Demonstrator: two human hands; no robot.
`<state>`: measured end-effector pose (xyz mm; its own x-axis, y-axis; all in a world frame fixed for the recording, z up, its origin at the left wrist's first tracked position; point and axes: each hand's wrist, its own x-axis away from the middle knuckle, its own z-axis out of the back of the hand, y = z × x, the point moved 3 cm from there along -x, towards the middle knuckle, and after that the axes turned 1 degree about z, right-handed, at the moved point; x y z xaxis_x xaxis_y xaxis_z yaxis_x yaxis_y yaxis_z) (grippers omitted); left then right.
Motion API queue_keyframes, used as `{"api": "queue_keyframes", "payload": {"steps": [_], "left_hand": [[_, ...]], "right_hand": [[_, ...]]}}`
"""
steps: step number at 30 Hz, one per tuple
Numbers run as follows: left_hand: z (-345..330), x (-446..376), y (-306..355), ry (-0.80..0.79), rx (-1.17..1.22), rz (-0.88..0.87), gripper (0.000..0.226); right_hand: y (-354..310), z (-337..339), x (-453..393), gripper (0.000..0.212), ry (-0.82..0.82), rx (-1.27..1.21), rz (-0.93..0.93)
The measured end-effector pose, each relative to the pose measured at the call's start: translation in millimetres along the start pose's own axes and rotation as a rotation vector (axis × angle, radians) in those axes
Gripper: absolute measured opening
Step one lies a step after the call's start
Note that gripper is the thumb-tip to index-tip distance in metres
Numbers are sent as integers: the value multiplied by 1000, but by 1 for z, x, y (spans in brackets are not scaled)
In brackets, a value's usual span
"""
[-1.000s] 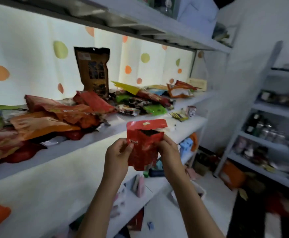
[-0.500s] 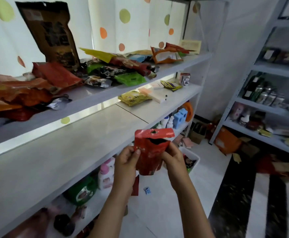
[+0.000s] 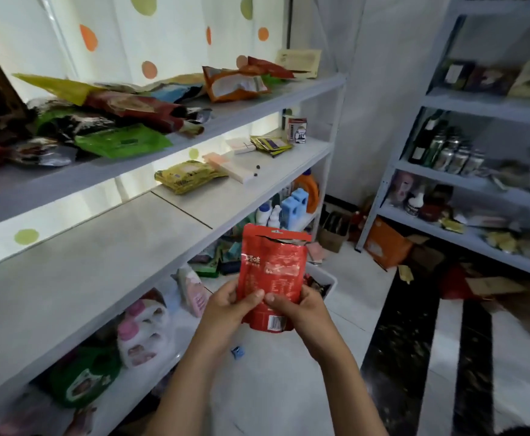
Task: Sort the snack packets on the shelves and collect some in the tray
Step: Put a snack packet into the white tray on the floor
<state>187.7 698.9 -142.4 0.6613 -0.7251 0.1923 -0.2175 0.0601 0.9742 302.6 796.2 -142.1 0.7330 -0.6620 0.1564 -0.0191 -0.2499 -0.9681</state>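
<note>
Standing at about nine o'clock, the upper shelf [image 3: 194, 143] carries a loose heap of snack packets [image 3: 122, 121], a green one [image 3: 122, 141] close to its front edge. At centre, the left hand [image 3: 226, 306] and right hand [image 3: 301, 305] both pinch the red packet [image 3: 273, 265] low down, thumbs pressed on its face, holding it upright. Its top looks torn open. Just behind it, toward one o'clock, the white tray [image 3: 328, 278] sits on the floor, mostly hidden by the packet and the right hand. My worry: tipping the torn packet on its way down could spill its contents, and a careless drop might miss the tray
</note>
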Motion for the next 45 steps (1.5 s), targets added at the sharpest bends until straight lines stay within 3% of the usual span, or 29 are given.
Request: {"api": "queue_keyframes", "payload": {"steps": [12, 27, 36, 41, 45], "left_hand": [[-70, -79, -4, 20, -27, -69, 17], [-124, -299, 15, -206, -96, -112, 9], [-174, -417, -8, -331, -115, 37, 12], [-212, -464, -37, -324, -167, 104, 10], [-243, -495, -70, -302, -273, 227, 25]], "right_hand": [[1, 70, -70, 26, 137, -111, 16], [-48, 130, -243, 12, 450, 28, 61], [-29, 184, -335, 19, 592, 2, -32], [-4, 247, -367, 17, 583, -39, -110], [11, 294, -401, 19, 553, -59, -156]]}}
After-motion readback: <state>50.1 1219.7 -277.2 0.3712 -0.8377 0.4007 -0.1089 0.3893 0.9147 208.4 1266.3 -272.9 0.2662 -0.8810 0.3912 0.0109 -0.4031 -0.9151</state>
